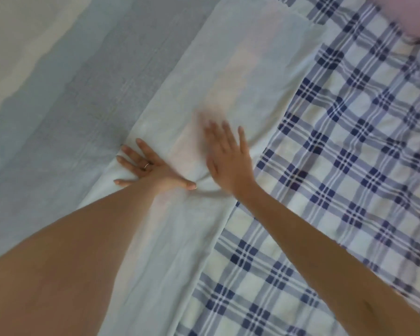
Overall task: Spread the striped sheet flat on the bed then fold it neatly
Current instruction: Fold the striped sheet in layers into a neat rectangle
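Cloth on cloth across the bed. Striped sheet (240,69): thin, pale, almost white, with faint pink and greenish bands showing through. Folded into a long flat strip running aslant from the near edge toward the far right, with layered edges stepped at the far end. Mostly smooth, with a few soft creases puckered between the two grips.

Left grip (153,167): laid flat on the strip's left border, fingers splayed and straight, thumb stretched sideways. Holding nothing — only pressing the fabric down. Thin ring (146,165) on one finger. Fingertips at the edge where the sheet meets the grey-blue cover (70,93).

Right grip (227,158): likewise flat, palm down, fingers straight and fairly close together. Resting on the sheet nearer its right border, just beside the left grip. Blurred at the fingertips, nothing held.

Grey-blue cover to the left: coarser weave in broad dull bands, paler toward the far corner. Plaid cloth (349,166) to the right — white ground, navy and grey checks, lightly rumpled, with the sheet's right edge lying over it. Blurred pink shape (412,15) in the far right corner, too soft to make out.
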`<state>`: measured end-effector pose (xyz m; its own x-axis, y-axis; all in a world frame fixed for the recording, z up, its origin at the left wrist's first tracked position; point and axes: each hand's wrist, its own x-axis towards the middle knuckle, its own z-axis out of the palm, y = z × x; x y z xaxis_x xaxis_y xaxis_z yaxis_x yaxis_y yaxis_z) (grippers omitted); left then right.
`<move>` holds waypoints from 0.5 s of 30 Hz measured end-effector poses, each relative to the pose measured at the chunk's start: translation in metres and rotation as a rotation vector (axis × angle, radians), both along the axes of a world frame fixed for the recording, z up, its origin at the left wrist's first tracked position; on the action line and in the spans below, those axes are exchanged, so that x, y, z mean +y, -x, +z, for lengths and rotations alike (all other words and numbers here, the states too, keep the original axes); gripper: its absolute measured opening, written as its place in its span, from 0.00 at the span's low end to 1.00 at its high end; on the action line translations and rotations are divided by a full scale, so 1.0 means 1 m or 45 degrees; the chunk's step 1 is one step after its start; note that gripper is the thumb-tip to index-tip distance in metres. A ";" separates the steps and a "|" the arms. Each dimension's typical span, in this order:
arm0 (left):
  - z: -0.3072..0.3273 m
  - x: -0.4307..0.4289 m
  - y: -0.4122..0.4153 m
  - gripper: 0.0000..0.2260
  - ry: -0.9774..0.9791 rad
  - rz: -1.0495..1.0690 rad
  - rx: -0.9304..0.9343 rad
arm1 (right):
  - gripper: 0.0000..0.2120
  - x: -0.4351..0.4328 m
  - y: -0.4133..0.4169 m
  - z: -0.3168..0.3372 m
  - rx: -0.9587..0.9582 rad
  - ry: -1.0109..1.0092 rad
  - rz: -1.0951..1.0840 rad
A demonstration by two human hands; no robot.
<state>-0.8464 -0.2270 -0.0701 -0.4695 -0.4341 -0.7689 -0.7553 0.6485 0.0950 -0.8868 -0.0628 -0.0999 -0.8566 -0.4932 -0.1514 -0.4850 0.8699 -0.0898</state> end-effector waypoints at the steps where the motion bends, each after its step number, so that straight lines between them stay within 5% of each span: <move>1: 0.000 0.000 -0.001 0.76 0.008 -0.007 -0.008 | 0.28 -0.005 -0.035 -0.005 -0.040 0.029 0.069; 5: -0.001 -0.001 -0.006 0.76 0.016 -0.004 0.028 | 0.30 0.005 -0.083 -0.024 -0.105 -0.031 -0.420; 15: -0.005 -0.005 -0.019 0.76 -0.030 0.043 0.153 | 0.31 0.005 -0.078 -0.023 -0.087 0.014 -0.403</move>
<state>-0.8277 -0.2319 -0.0754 -0.5442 -0.4342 -0.7179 -0.7591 0.6192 0.2010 -0.8086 -0.0582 -0.1231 -0.9557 -0.2061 -0.2102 -0.1833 0.9753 -0.1231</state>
